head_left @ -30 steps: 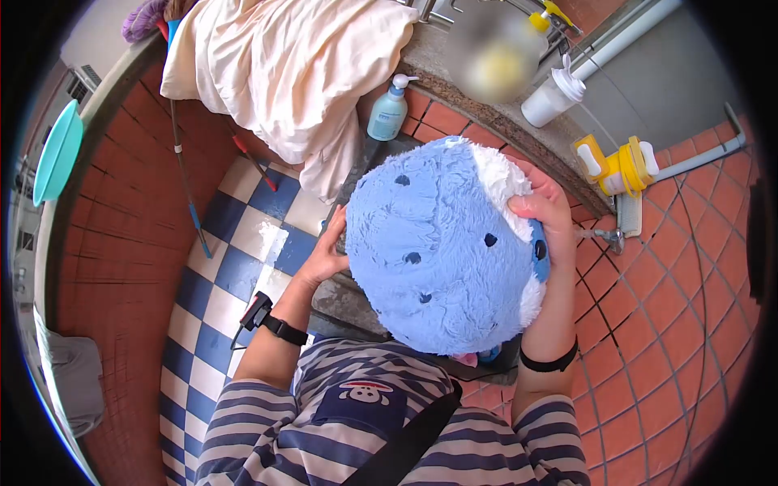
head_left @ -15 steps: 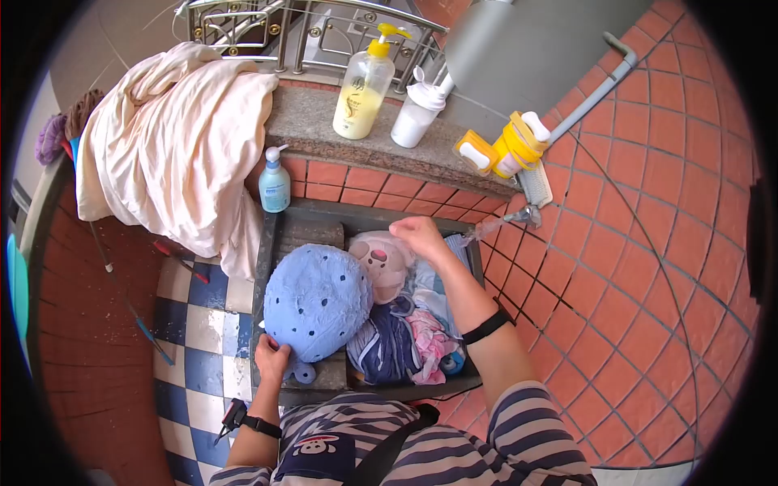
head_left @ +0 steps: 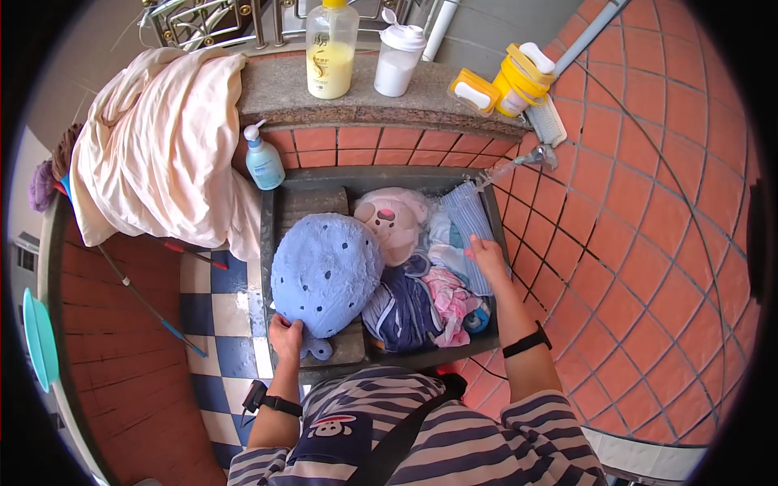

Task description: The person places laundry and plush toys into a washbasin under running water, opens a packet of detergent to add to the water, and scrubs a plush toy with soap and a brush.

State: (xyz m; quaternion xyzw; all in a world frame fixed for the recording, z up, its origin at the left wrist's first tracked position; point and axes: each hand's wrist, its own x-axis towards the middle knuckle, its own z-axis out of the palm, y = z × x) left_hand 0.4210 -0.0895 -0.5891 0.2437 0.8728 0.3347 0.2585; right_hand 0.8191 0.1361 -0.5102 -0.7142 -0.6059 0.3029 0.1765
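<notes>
A round, fluffy blue plush with dark spots lies on the left of the dark sink, partly over a ridged washboard. My left hand is closed on its lower left edge, thumb and fingers pinching the fabric. My right hand hovers at or just over a blue striped cloth on the sink's right side, fingers slightly apart; whether it touches the cloth is unclear. A pale pink plush with a face sits at the back. Dark striped clothing and a pink garment are bunched nearer me.
Water runs from a tap at the back right corner. A blue pump bottle stands behind the sink. On the ledge are a yellow-liquid bottle, a lidded white-powder container and yellow brushes. Cream fabric drapes at left.
My right hand has moved from the pink plush toward me and right, to the striped cloth. My left hand stays at the blue plush's edge. The camera view has shifted.
</notes>
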